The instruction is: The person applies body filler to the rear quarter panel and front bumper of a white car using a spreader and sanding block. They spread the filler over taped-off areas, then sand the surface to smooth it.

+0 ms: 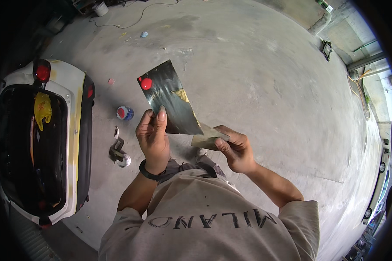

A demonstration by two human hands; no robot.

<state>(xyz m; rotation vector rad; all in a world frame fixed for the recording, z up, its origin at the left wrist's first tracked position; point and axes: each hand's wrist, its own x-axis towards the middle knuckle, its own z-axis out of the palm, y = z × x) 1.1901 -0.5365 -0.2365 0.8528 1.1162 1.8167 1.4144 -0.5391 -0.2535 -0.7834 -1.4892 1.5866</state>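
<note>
A white car [79,130] sits at nine o'clock, its outer side lost in darkness. The left hand's [153,138] fingers grip a dark plate [172,106] by its seven o'clock edge, fingertips behind hidden; a red blob [147,84] sits near its ten o'clock corner. Its five o'clock corner overlaps a pale sheet [207,140], contact unclear, pinched by the right hand's [238,150] fingers. Concrete floor [270,87] stretches from twelve to three.

A single row of large, dark capital letters [211,221] runs across the front of the beige shirt [204,193] at the near edge, upside down in this view and clear enough to read. On the left, farther off, any print on the blue can [129,114] is too small to read.
</note>
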